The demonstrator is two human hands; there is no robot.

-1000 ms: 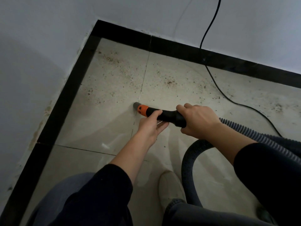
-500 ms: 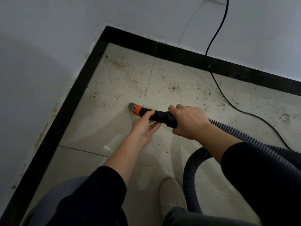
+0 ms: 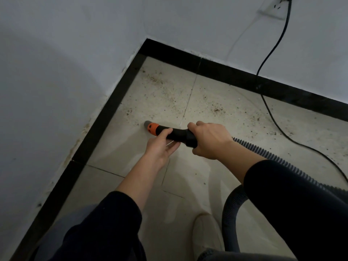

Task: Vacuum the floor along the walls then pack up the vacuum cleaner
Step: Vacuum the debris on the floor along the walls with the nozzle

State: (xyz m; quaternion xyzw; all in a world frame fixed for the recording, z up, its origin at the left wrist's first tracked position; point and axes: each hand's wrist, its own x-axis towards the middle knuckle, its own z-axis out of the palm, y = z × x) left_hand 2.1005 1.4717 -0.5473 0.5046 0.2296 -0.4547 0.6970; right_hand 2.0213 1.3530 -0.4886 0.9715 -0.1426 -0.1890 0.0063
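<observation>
Two grips, left hand and right hand, clasp the black orange-collared plastic nozzle; its ribbed grey hose may snag the black cord.

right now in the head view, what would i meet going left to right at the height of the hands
white wall → black skirting → grey nozzle tip → orange collar → left hand → right hand, both gripping the black handle → ribbed hose → power cord
</observation>
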